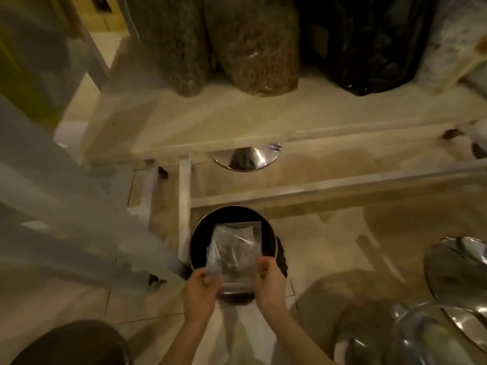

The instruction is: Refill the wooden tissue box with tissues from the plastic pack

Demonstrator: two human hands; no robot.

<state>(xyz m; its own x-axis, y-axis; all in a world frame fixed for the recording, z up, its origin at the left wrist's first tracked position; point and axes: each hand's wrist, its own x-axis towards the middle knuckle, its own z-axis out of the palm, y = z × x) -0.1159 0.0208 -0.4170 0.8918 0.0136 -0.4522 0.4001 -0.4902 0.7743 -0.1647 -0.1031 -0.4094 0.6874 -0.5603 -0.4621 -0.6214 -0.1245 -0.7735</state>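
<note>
While I pinch the pack (235,252) between both hands, my left hand (201,291) is closed on its lower left corner and my right hand (270,281) is closed on its lower right edge. The film looks clear and limp, and I see no tissues in it, so I judge it is spent. It hangs just above the open mouth of the bin (196,241).

What could go wrong: the film is light, so if I let go unevenly it could drift, catch the rim at 3 o'clock and slide onto the floor (329,233). If one hand opens late, the plastic may cling to my fingers and come back up with them. The picture is smeared with motion, so I cannot be sure the pack is fully centred over the opening.

From my hands the pack reaches toward 12 o'clock, its top edge well inside the bin's far rim. A shelf rail (316,191) runs across beyond that, with dark bags (258,48) on the shelf higher up at 12. The wooden tissue box is nowhere in view.
</note>
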